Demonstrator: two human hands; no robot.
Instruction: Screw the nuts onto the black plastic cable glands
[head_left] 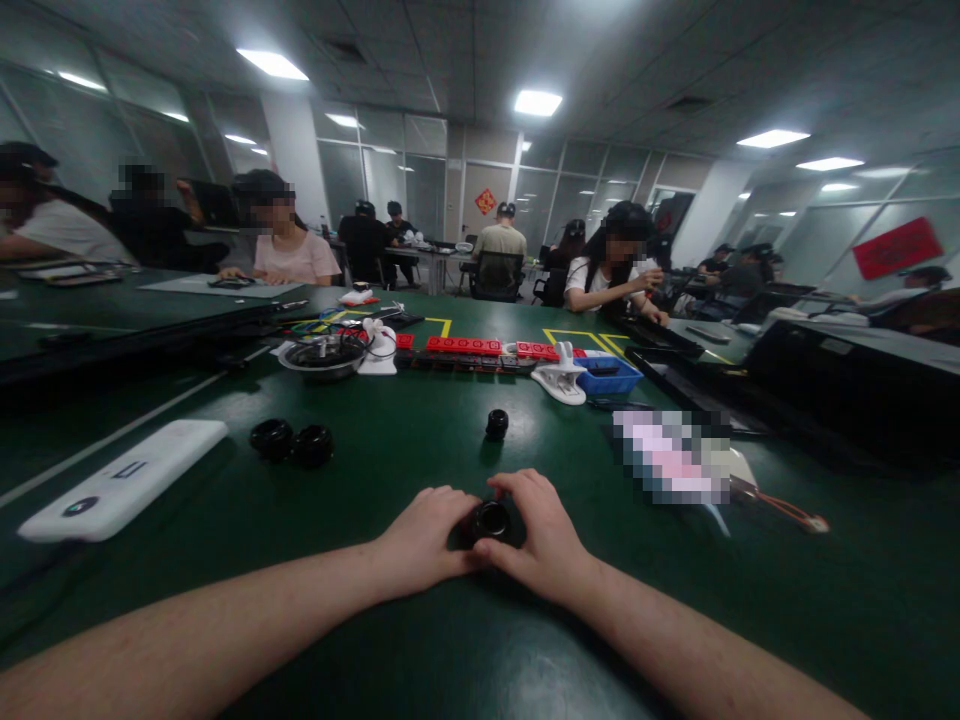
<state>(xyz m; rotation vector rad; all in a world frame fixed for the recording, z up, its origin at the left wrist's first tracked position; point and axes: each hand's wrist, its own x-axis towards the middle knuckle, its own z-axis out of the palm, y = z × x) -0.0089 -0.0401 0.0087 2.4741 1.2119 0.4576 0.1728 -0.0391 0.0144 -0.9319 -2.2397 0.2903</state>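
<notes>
Low over the green table (pixel 420 660), both my hands are closed around a glossy black cylindrical part (pixel 495 519) with a round opening facing up. My left hand (pixel 431 530) grips its left side, with the fingertips partly hidden behind it. From the right, my right hand (pixel 536 525) curves around it, thumb in front and index finger at the back. A similar black piece (pixel 496 424) stands just beyond my hands. Farther left, two more such pieces, a left one (pixel 271 439) and a right one (pixel 313 445), sit side by side.
A white power bank-like device (pixel 127 478) lies at left. Across the back are red blocks (pixel 463 345), a round dish (pixel 324 355), white clamps (pixel 561 376) and a blue bin (pixel 609 375). A blurred-out packet (pixel 671 457) lies right. People sit at surrounding tables.
</notes>
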